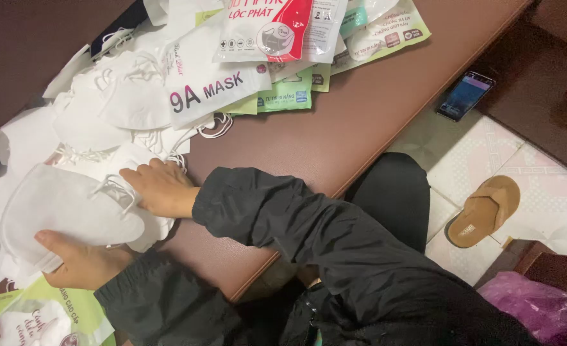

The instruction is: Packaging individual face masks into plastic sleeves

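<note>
Held stack of masks [65, 208]: a small stack of white folded face masks is held at the near left of the table [334, 138]. Its long axis runs roughly left to right across the view, slightly tilted, with the rounded end toward the left and the narrower end toward the right. An ear loop is seen lying on its upper right part.

Left hand [81, 263]: it is placed under the stack's lower edge, palm up, with the thumb laid over the front face of the masks. The stack is gripped between thumb and fingers; the fingers themselves are hidden behind the masks. The forearm is covered by a dark sleeve coming in from the bottom of the view.

Right hand [161, 188]: it is laid flat, palm down, fingers pointing left and held close together, pressed against the right end of the stack and the loose masks beneath. Nothing is seen to be clasped in it. Its arm, in a dark jacket sleeve [309, 221], is stretched in from the lower right.

Loose masks [113, 102]: a heap of white masks is spread over the left of the table, beyond the hands.

Printed packets [267, 48]: flat mask packets are piled at the far edge.

Floor items: a phone [466, 95] and a brown sandal [483, 210] are seen on the tiled floor, to the right.
</note>
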